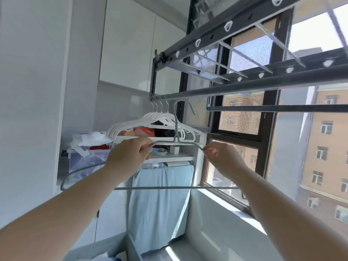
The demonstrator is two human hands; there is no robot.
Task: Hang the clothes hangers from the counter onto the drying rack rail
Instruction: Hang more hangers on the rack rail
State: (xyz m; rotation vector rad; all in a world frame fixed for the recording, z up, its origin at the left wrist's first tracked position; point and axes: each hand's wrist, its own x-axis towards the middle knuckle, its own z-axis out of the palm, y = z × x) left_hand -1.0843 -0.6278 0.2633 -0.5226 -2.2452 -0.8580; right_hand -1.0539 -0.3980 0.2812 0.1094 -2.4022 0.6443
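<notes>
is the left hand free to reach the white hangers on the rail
Probably not: the left hand grips the grey hanger, as does the right hand. The white hangers hang close above.

A blue cloth [162, 204] hangs on a white shelf [199, 159] just under the fingers. A window [241, 117] stands behind them. A tan building [323, 147] shows far past it.

Four white hangers [150, 121], one grey hanger [177, 129], two hands [128, 155].
</notes>
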